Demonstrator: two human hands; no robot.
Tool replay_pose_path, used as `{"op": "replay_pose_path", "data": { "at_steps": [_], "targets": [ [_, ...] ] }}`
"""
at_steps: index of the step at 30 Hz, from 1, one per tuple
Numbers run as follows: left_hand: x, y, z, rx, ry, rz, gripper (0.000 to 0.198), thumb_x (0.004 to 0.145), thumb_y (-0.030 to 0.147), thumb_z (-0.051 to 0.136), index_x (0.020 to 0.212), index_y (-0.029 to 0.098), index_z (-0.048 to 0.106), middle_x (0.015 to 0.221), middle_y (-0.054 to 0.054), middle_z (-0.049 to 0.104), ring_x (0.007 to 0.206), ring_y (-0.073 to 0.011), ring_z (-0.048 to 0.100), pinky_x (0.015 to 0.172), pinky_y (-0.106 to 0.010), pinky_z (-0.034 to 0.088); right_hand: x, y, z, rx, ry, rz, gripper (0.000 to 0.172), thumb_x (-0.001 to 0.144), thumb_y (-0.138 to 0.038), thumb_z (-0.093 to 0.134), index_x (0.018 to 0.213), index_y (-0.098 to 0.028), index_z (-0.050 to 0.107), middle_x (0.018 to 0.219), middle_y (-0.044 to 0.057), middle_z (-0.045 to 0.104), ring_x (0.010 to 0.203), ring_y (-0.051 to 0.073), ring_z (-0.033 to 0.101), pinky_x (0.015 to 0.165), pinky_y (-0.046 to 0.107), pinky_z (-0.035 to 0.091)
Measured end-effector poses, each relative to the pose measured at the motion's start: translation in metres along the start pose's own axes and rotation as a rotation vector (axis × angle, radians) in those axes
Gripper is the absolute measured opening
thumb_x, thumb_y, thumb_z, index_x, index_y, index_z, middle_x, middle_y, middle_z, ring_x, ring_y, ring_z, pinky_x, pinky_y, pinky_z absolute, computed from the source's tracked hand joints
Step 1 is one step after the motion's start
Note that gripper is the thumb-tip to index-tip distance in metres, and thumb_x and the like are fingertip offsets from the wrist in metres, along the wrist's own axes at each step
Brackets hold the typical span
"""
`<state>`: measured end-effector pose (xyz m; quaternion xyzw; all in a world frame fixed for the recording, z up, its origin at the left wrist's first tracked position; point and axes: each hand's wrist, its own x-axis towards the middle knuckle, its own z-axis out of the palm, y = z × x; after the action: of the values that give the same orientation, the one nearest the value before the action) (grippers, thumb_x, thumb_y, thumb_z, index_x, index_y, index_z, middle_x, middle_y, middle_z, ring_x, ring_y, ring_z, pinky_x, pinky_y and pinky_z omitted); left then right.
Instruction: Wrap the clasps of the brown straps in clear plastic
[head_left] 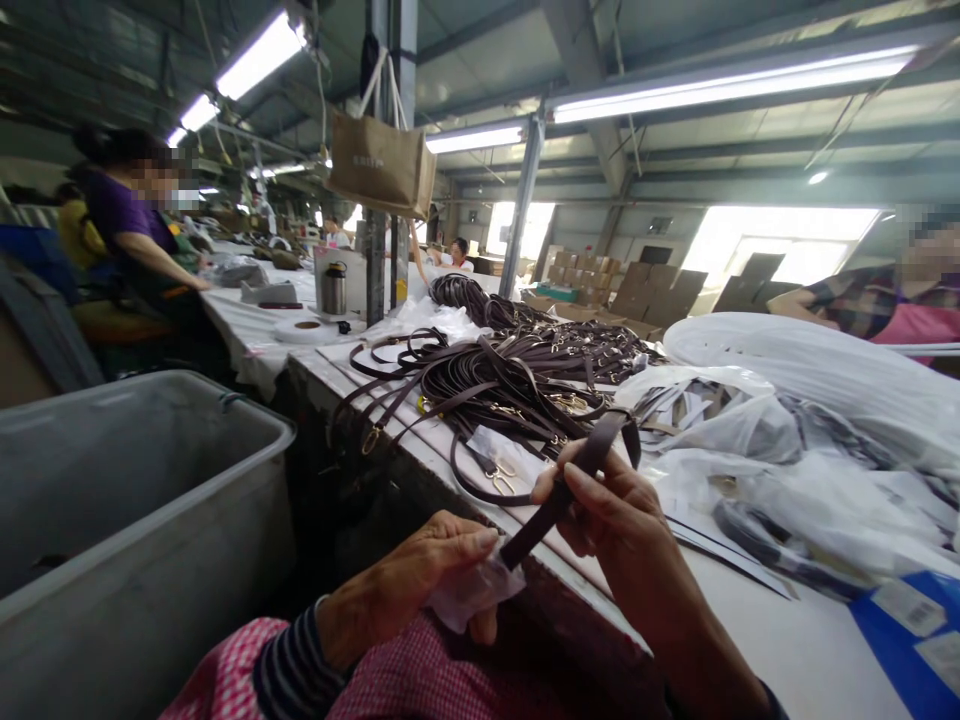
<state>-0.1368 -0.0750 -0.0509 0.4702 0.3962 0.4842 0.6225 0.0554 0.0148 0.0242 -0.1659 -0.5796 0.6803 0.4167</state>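
On my feed, the fingers of the right hand [611, 510] are clamped on a dark brown leather strap [529, 535], its long axis running diagonally from lower left to upper right. The left hand [405, 590], nearer the strap's lower end, curls around a crumpled clear plastic sheet [472, 592] above the white bench [795, 650].

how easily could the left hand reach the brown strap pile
Probably easily: the left hand is near the table edge with nothing solid before the brown strap pile, though it holds clear plastic.
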Motion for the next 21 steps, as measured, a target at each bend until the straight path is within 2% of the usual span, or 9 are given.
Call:
{"op": "replay_pose_path", "data": {
  "at_steps": [4,7,9,11,13,15,17,19,21],
  "targets": [
    [0.001,0.009,0.004,0.096,0.049,0.036,0.060,0.093,0.064,0.059,0.086,0.008,0.078,0.070,-0.011,0.071,0.050,-0.0102,0.052,0.049,-0.021,0.034,-0.004,0.006,-0.005,-0.044,-0.005,0.006,0.024,0.093,-0.040,0.073,0.099,-0.019,0.062,0.087,0.005,0.072,0.052,0.006,0.042,0.047,0.020,0.028],
    [0.003,0.023,0.009,0.213,0.116,0.086,0.062,0.090,0.068,0.061,0.083,0.008,0.077,0.066,-0.006,0.063,0.050,-0.0082,0.043,0.049,-0.022,0.028,-0.009,0.009,-0.001,-0.079,-0.040,0.031,0.022,0.088,-0.035,0.079,0.097,-0.017,0.070,0.076,0.001,0.064,0.056,0.006,0.045,0.050,0.019,0.032],
    [0.004,0.032,0.013,0.250,0.157,0.119,0.064,0.089,0.070,0.060,0.079,0.009,0.075,0.065,-0.005,0.062,0.052,-0.0088,0.044,0.050,-0.022,0.028,-0.012,0.012,0.005,-0.041,-0.076,0.048,0.021,0.082,-0.030,0.084,0.095,-0.017,0.074,0.077,0.001,0.063,0.063,0.010,0.054,0.057,0.021,0.041],
    [0.004,0.036,0.017,0.268,0.184,0.140,0.063,0.090,0.070,0.059,0.077,0.010,0.072,0.066,-0.005,0.063,0.053,-0.0098,0.047,0.051,-0.022,0.030,-0.015,0.018,0.012,0.048,-0.103,0.059,0.021,0.078,-0.027,0.086,0.093,-0.019,0.074,0.087,0.003,0.067,0.073,0.015,0.061,0.067,0.026,0.049],
    [0.001,0.033,0.021,0.288,0.221,0.171,0.062,0.091,0.071,0.056,0.072,0.012,0.066,0.062,-0.004,0.061,0.051,-0.0099,0.047,0.048,-0.022,0.031,-0.017,0.026,0.016,0.115,-0.124,0.081,0.023,0.078,-0.028,0.086,0.096,-0.020,0.074,0.092,0.004,0.067,0.072,0.016,0.060,0.069,0.030,0.051],
    [-0.002,0.025,0.022,0.301,0.297,0.222,0.060,0.093,0.070,0.054,0.068,0.015,0.059,0.054,0.001,0.053,0.046,-0.0084,0.042,0.045,-0.021,0.029,-0.020,0.037,0.016,0.143,-0.099,0.125,0.026,0.084,-0.037,0.082,0.101,-0.020,0.073,0.083,0.002,0.063,0.063,0.011,0.052,0.062,0.026,0.046],
    [-0.008,0.013,0.021,0.284,0.384,0.268,0.058,0.094,0.068,0.055,0.066,0.017,0.052,0.051,0.005,0.043,0.045,-0.0065,0.033,0.042,-0.020,0.024,-0.022,0.047,0.013,0.168,-0.041,0.207,0.036,0.089,-0.051,0.075,0.102,-0.018,0.074,0.072,0.000,0.056,0.057,0.009,0.041,0.053,0.020,0.036],
    [-0.013,0.002,0.018,0.244,0.440,0.273,0.057,0.094,0.066,0.056,0.064,0.018,0.047,0.051,0.007,0.038,0.045,-0.0056,0.028,0.042,-0.019,0.021,-0.024,0.055,0.009,0.218,0.007,0.310,0.046,0.088,-0.062,0.072,0.098,-0.016,0.074,0.068,-0.001,0.051,0.057,0.008,0.036,0.047,0.018,0.025],
    [-0.018,-0.006,0.013,0.202,0.453,0.256,0.058,0.093,0.066,0.058,0.062,0.019,0.045,0.050,0.007,0.036,0.044,-0.0050,0.026,0.041,-0.019,0.019,-0.025,0.060,0.007,0.275,0.003,0.392,0.049,0.083,-0.063,0.075,0.093,-0.015,0.072,0.068,0.000,0.050,0.057,0.009,0.035,0.045,0.018,0.019]
  ]
}}
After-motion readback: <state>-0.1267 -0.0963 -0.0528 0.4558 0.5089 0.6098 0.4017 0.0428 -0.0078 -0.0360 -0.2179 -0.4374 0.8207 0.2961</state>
